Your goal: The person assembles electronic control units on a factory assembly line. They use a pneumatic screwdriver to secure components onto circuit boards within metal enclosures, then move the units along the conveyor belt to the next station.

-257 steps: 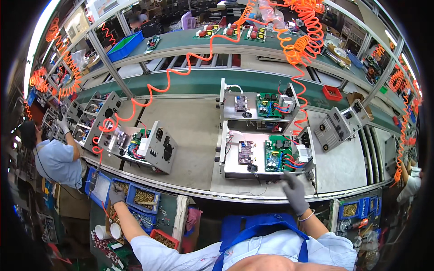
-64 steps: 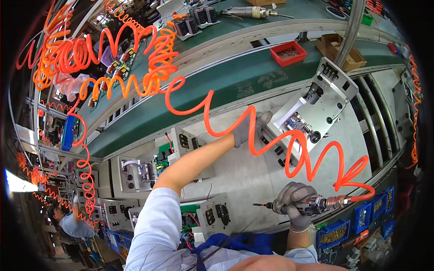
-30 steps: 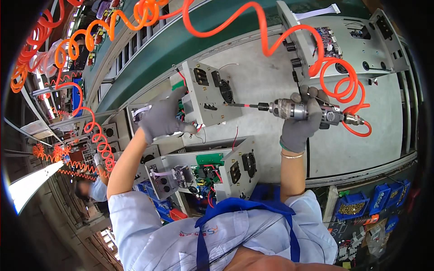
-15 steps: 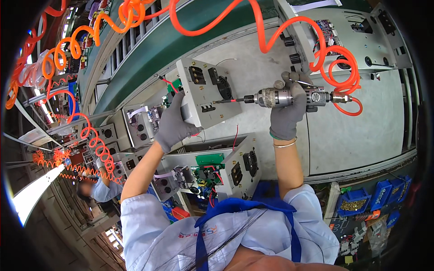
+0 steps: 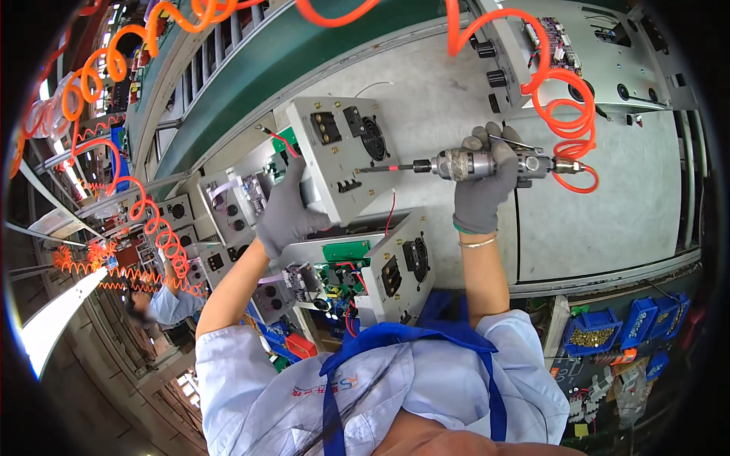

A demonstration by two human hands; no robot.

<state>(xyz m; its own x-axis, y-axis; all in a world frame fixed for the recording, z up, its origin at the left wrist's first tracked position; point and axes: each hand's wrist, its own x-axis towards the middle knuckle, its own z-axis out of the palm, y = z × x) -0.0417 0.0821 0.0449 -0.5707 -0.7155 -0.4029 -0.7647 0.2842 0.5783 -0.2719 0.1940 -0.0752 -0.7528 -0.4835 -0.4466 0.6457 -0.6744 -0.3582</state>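
My right hand, in a grey glove, is closed round an air screwdriver held level, its bit aimed left. The bit's tip meets the face of a grey metal panel near a small fastener, or lies just in front of it; I cannot tell which. That panel has a fan grille, black sockets and brass-coloured screws, and is tilted. My gloved left hand grips its left edge, thumb side up, with some fingers hidden behind it. A red wire with a ring terminal sticks out beside that hand.
Nearer me stands a similar open unit with green circuit boards. Another metal chassis lies at the far right. A coiled orange air hose feeds the screwdriver. Blue screw bins sit at lower right. Another person works at left.
The panel and my left hand appear slightly further left, along with most of the scene. The orange hose above has shifted. My right hand holds the screwdriver in nearly the same place.
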